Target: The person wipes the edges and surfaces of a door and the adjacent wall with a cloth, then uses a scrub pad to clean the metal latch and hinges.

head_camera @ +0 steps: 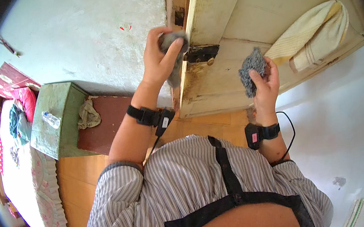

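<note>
My left hand (156, 57) grips a bunched grey cloth (173, 40) beside the edge of a cream-painted wooden door (241, 12). Part of that cloth hangs below the fingers. A dark metal lock plate (204, 53) with a small brass-coloured knob (210, 61) is on the door, just right of the cloth. Brown grime marks the paint around the lock. Held up in front of the door, my right hand (265, 82) pinches a shaggy grey cloth or scouring pad (253, 71) between thumb and fingers; which of these it is, I cannot tell.
A cream towel (314, 37) hangs on the door. Left stand a green wooden cabinet (53, 118) bearing a plastic bottle (51, 120), and a low brown surface (112, 118) with a crumpled rag (88, 114). Beyond is a bed (21, 179). Cables run from both wrist straps.
</note>
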Demonstrator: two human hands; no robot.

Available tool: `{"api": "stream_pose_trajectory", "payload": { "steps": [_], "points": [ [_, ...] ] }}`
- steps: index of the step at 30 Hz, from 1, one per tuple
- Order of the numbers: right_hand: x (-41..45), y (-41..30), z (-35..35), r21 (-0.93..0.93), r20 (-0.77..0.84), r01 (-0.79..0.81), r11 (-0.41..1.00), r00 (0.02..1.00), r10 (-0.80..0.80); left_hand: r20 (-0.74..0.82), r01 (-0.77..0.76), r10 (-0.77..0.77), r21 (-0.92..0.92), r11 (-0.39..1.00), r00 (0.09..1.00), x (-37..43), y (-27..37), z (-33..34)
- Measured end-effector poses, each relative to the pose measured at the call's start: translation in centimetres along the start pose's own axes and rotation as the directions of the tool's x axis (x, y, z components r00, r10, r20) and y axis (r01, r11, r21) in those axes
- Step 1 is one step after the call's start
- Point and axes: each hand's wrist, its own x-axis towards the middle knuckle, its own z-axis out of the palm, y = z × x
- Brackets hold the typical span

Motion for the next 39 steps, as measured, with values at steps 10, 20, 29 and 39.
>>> {"api": "stream_pose_trajectory", "payload": {
  "steps": [10, 20, 29, 39],
  "points": [
    [-0.4, 0.1, 2.6, 0.071, -0.239, 0.039, 0.997, 0.971, -0.021, 0.157, -0.014, -0.058, 0.422, 0.907, 0.986, 2.4, -2.3, 0.5],
    [-0.8, -0.7, 2.0, -0.003, -0.283, 0.055, 0.998, 0.958, -0.054, 0.129, -0.065, 0.046, 0.142, 0.988, 0.991, 6.8, -2.3, 2.4],
    [3.7, -1.4, 7.1, -0.327, 0.084, 0.419, 0.847, 0.906, -0.415, 0.449, 0.63, -0.442, -0.555, 0.543, 0.777, 6.8, -6.7, -0.2],
    [6.2, 4.0, 13.2, -0.623, 0.444, 0.735, 0.268, 0.614, -0.652, 0.389, 0.66, -0.579, -0.646, 0.383, 0.717, 4.2, -7.4, 0.3]
  ]
}}
